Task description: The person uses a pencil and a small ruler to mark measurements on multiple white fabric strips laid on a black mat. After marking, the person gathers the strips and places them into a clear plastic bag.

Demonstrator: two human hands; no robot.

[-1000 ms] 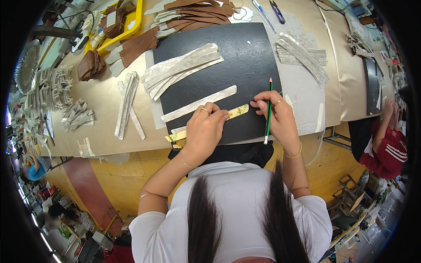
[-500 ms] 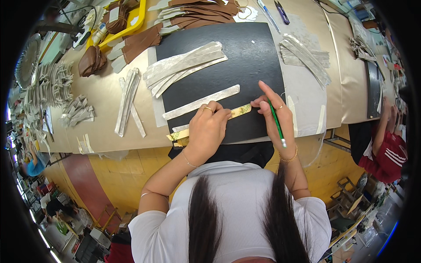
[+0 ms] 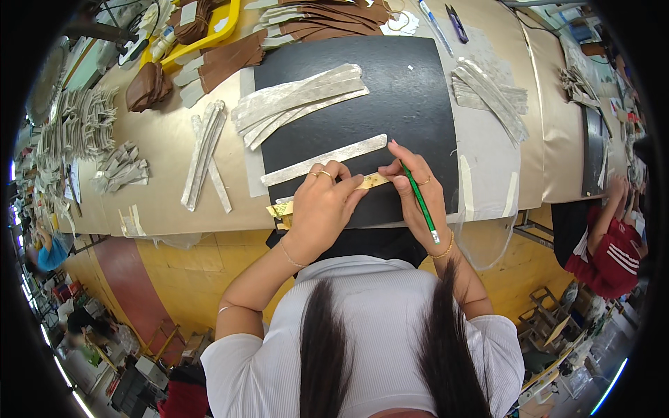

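Note:
On a black board (image 3: 411, 104), my left hand (image 3: 322, 209) is closed over a narrow yellow patterned strip (image 3: 373, 181), thumb and fingertips pressed on it. The strip's left end shows beyond that hand, and a pale strip edge peeks out beside it. My right hand (image 3: 423, 188) is closed around a green pencil (image 3: 420, 202), whose eraser end slants down toward my wrist. Its thumb and fingertips are at the yellow strip's right end; whether they grip it is hard to tell. Just beyond both hands lies a single grey-white strip (image 3: 327, 159).
More grey-white strips (image 3: 300, 101) are stacked on the board's far left, with others (image 3: 491, 101) to its right. Brown strips (image 3: 334, 21) and a yellow tray (image 3: 226, 31) sit at the back. Thread snips (image 3: 457, 24) and a pen (image 3: 436, 26) lie far right. Another person (image 3: 606, 244) works at right.
My right hand has shifted left along the yellow strip, its raised forefinger now bent down closer to it. The left hand stays on the strip. The view has shifted slightly.

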